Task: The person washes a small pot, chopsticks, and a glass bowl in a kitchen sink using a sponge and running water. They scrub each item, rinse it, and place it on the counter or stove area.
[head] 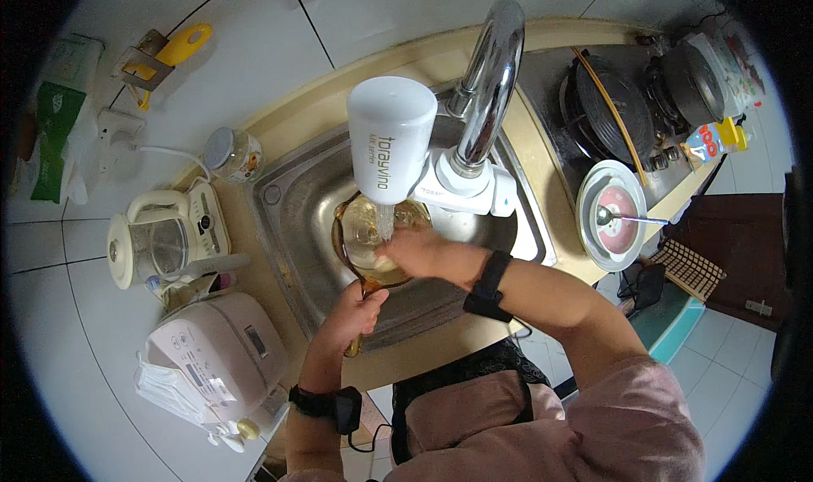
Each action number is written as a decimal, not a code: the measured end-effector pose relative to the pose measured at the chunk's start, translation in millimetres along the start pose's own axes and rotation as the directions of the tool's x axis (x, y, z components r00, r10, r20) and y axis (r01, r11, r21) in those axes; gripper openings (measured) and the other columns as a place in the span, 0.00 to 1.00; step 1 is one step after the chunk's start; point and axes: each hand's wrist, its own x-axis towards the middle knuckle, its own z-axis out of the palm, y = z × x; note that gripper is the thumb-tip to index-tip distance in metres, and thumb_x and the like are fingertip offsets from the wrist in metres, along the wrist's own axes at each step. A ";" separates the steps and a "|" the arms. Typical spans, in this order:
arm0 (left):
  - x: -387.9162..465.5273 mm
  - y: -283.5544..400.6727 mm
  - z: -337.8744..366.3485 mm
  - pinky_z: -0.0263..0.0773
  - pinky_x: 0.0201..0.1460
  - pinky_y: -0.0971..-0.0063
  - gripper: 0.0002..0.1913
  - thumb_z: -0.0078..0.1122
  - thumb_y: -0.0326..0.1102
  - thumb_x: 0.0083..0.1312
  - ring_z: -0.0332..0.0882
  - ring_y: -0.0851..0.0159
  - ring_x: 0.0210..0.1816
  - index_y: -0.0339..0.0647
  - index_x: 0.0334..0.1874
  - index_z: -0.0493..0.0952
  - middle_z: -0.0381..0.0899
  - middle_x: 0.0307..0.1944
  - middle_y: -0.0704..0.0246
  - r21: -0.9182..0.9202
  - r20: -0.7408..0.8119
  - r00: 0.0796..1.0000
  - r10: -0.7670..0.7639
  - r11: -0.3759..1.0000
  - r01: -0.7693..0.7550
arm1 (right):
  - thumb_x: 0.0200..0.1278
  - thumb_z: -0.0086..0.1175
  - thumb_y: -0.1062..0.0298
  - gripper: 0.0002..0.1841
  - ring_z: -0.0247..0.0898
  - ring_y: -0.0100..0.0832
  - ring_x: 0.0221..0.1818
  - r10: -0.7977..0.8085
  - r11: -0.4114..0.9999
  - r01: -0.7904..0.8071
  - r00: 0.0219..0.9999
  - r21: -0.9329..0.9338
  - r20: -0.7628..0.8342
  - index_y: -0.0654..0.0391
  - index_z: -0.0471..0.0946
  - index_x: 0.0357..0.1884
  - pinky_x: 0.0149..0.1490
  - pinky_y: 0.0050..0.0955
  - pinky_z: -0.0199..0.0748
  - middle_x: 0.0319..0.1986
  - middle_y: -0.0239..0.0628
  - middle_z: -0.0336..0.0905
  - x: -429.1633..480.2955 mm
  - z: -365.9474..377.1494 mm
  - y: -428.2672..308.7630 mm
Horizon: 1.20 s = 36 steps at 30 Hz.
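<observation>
An amber glass pot (340,237) with a handle is held in the metal sink (298,253), under a running stream of water (385,220). My left hand (354,314) is closed round the pot's handle. My right hand (409,251) reaches into the pot beside the stream; it is blurred, and its fingertips are partly hidden, so whether it holds anything does not show. Above the pot, a white tap water filter (392,142) is fitted to the chrome faucet (492,82).
Left of the sink stand a glass jar (235,155), an electric kettle (155,241) and a rice cooker (222,355). To the right are stacked bowls (587,228) with a spoon (635,219), and a stove with a dark pan (613,110) and chopsticks (606,101).
</observation>
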 end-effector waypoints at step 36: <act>62.2 12.4 26.7 0.67 0.26 0.60 0.18 0.48 0.47 0.63 0.75 0.49 0.28 0.34 0.31 0.67 0.74 0.25 0.51 0.856 -0.368 0.556 0.745 0.505 -0.110 | 0.35 0.56 0.83 0.29 0.57 0.54 0.47 0.456 0.888 -0.154 0.413 0.433 -0.788 0.62 0.61 0.46 0.50 0.41 0.60 0.43 0.53 0.59 -129.7 -44.6 -2.6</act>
